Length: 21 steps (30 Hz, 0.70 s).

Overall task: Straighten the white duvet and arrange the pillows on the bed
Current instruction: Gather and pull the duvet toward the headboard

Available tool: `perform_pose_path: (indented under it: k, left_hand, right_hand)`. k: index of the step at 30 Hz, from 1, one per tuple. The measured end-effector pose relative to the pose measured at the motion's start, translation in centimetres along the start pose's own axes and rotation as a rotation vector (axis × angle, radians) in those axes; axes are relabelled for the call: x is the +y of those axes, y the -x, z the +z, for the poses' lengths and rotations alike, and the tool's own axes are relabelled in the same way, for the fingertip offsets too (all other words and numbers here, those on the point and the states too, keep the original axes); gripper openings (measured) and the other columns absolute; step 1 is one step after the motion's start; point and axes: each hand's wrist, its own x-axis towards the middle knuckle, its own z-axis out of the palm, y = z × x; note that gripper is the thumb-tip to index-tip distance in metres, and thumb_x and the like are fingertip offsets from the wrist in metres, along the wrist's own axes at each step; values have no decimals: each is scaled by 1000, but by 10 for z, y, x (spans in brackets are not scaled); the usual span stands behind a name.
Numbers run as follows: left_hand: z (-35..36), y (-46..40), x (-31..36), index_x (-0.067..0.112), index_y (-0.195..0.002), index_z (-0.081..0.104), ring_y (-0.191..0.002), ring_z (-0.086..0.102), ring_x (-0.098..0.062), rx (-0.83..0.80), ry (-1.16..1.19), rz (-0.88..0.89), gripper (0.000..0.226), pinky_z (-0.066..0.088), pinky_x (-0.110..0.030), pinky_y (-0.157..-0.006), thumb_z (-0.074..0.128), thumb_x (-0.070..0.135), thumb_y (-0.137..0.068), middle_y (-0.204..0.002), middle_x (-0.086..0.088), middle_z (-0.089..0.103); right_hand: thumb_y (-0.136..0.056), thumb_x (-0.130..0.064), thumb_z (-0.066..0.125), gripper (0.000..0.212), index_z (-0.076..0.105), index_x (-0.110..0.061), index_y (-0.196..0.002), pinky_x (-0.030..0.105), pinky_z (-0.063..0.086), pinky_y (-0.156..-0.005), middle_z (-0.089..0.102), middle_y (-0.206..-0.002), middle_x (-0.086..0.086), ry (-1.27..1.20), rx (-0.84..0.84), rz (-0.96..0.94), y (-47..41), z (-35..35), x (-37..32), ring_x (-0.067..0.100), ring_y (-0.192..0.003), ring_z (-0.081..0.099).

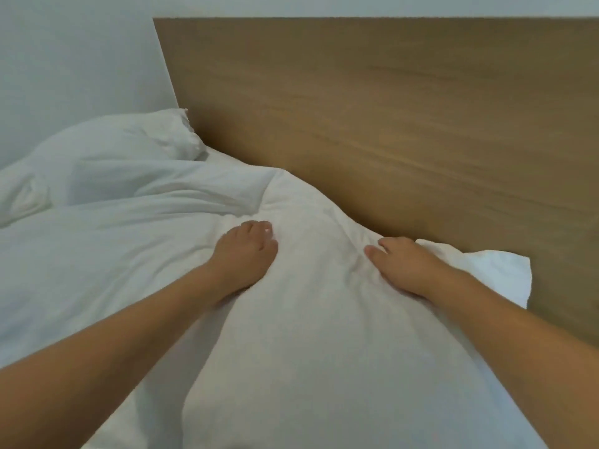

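A large white pillow (pixel 311 335) lies in front of me along the wooden headboard, filling the lower middle of the view. My left hand (pixel 246 251) rests on its left upper part with the fingers bent into the fabric. My right hand (pixel 402 267) lies flat on its right upper part, fingers straight. The white duvet (pixel 97 247) spreads rumpled to the left of the pillow. A second white pillow (pixel 129 140) sits at the far left corner against the headboard.
The wooden headboard (pixel 389 118) runs across the back and down the right side. A pale wall (pixel 74 59) stands behind the far pillow. A strip of white sheet (pixel 223 157) shows between the two pillows.
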Motion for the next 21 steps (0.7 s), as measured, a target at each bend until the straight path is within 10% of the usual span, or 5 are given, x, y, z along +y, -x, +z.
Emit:
perform_pose_path:
  k: [5,8,12,17,21]
  left_hand:
    - [-8,96,37,30,-145,19,-139,19,-21,-201,-377,310,65,14,-56,-114,2,56,-88,-148,0,22]
    - [-1,74,42,34,-147,18,-144,13,-21,-272,-356,189,52,8,-61,-114,17,52,-98,-155,1,17]
    - [28,104,64,37,-148,21,-148,4,-18,-66,-177,-29,51,-2,-61,-115,19,50,-99,-159,5,14]
    - [48,233,83,48,-148,-6,-145,-19,-5,-76,-57,128,72,-13,-58,-114,17,77,-86,-159,19,-11]
    - [47,267,69,45,-146,-21,-141,-32,-10,-183,-205,-45,92,-17,-64,-109,14,90,-74,-155,18,-29]
  right_hand:
    - [-78,-85,7,72,33,-57,-139,53,13,-109,22,-154,0,428,-179,113,35,-24,27,31,-140,15]
    - [-73,-89,11,82,6,-53,-147,59,21,-110,13,-158,4,241,-248,198,40,-1,36,35,-142,14]
    - [-79,-84,17,79,19,-43,-147,58,26,-104,26,-152,7,41,-7,237,50,28,37,35,-138,24]
    - [-87,-70,27,66,27,-41,-147,57,7,-114,19,-158,-4,-146,201,62,84,19,25,22,-145,15]
    - [-91,-64,29,67,11,-41,-151,55,-6,-115,0,-162,-5,33,0,-261,165,27,-16,19,-149,0]
